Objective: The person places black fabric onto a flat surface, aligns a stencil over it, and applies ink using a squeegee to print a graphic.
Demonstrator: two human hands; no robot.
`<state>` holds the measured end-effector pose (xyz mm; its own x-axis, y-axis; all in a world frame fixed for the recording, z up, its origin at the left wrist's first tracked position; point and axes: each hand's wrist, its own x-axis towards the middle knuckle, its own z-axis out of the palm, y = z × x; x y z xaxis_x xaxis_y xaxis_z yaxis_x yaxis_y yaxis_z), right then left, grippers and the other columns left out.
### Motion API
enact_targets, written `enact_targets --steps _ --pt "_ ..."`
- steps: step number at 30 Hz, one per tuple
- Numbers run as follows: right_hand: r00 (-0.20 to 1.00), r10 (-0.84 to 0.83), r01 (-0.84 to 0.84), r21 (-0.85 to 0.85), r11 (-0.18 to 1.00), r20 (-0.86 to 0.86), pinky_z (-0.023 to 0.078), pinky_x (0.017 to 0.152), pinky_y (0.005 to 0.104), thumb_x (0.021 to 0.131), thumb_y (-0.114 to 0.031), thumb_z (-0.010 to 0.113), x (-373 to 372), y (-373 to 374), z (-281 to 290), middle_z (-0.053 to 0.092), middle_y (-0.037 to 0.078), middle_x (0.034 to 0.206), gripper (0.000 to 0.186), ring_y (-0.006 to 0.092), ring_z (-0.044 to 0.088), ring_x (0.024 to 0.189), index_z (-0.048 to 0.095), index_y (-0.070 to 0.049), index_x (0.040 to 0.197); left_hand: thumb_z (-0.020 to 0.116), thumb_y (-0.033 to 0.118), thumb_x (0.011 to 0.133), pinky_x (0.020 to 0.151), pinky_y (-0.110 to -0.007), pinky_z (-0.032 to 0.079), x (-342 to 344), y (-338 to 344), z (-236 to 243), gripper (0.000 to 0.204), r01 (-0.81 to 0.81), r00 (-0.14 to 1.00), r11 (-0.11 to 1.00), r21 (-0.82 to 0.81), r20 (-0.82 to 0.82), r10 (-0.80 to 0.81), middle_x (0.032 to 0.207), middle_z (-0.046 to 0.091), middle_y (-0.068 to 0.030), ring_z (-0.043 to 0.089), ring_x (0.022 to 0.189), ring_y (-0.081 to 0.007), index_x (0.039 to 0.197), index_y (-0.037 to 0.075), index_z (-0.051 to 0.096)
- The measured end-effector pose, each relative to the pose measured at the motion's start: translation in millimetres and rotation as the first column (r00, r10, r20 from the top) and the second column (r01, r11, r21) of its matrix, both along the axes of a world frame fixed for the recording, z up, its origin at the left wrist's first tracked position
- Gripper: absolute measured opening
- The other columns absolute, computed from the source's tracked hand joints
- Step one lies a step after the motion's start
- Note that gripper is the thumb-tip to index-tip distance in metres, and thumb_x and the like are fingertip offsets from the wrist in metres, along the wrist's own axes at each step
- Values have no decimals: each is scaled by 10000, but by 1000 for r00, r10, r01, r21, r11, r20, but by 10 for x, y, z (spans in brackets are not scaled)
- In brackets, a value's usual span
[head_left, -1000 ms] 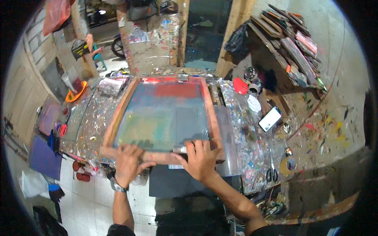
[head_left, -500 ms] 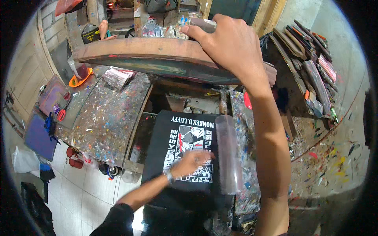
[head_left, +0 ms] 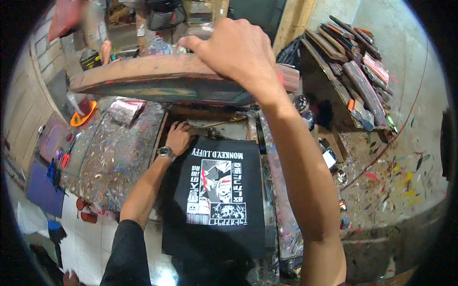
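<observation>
My right hand point(head_left: 236, 55) is closed over the top edge of a raised wooden printing screen point(head_left: 157, 68), fingers hidden behind it. Its dark underside tilts above the bench. Below lies a piece of black fabric point(head_left: 179, 238) with a white, grey and red comic-style print point(head_left: 217, 183), upside down from where I stand. My left hand point(head_left: 178, 137), a watch on its wrist, is at the fabric's far left corner. Its fingers are spread over the dark recess behind the cloth; whether the thumb touches the corner I cannot tell.
Paint-spattered bench tops point(head_left: 125, 150) flank the fabric. An orange dish point(head_left: 83, 114) with a cup and a wrapped bundle point(head_left: 125, 111) stand at left. Red-handled scissors point(head_left: 66, 160) lie farther left. At right, a phone point(head_left: 329, 158) sits below a shelf of wooden-handled squeegees point(head_left: 362, 86).
My left hand has gone from above the print to the fabric's far left corner. The clear plastic strip no longer lies along the fabric's right edge. My right hand still holds up the screen.
</observation>
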<state>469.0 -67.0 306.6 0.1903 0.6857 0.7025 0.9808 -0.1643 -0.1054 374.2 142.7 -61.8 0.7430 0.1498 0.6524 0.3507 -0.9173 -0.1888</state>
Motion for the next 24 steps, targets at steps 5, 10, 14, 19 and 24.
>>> enact_targets --steps 5,10,14,19,24 --pt "1000 19 -19 -41 999 14 594 830 497 861 -653 642 -69 205 48 745 272 946 681 421 741 931 790 7 940 745 151 904 757 -405 525 -651 64 285 199 258 840 462 -848 434 327 914 741 -189 708 837 -338 1030 2 705" --pt "999 -27 30 -63 998 44 583 844 520 875 -684 626 192 56 168 732 304 931 753 447 732 936 758 53 958 764 181 870 831 -447 528 -2293 -150 809 241 -212 616 602 -770 373 694 987 750 -205 717 936 -357 1030 7 718" --pt "999 -8 9 -21 1000 42 574 854 525 862 -684 643 13 130 188 724 318 934 761 460 724 940 753 63 958 766 90 834 849 -469 528 -4263 -259 1176 258 -553 332 531 -642 414 847 1041 710 -214 680 996 -396 1073 18 704" --pt "997 -45 48 -38 998 64 554 875 529 889 -650 626 -17 190 227 717 328 942 740 478 707 961 744 75 977 692 40 791 939 -514 489 -3529 -741 1367 441 -589 505 706 -394 502 702 1199 641 -240 607 1118 -423 1228 6 640" --pt "996 -21 19 31 999 84 548 875 540 894 -686 597 92 157 126 710 339 933 797 491 700 960 734 93 986 579 248 1002 1250 -442 278 -667 -2916 381 480 596 761 420 -685 315 -567 1600 416 -181 346 1519 -326 1439 50 551"
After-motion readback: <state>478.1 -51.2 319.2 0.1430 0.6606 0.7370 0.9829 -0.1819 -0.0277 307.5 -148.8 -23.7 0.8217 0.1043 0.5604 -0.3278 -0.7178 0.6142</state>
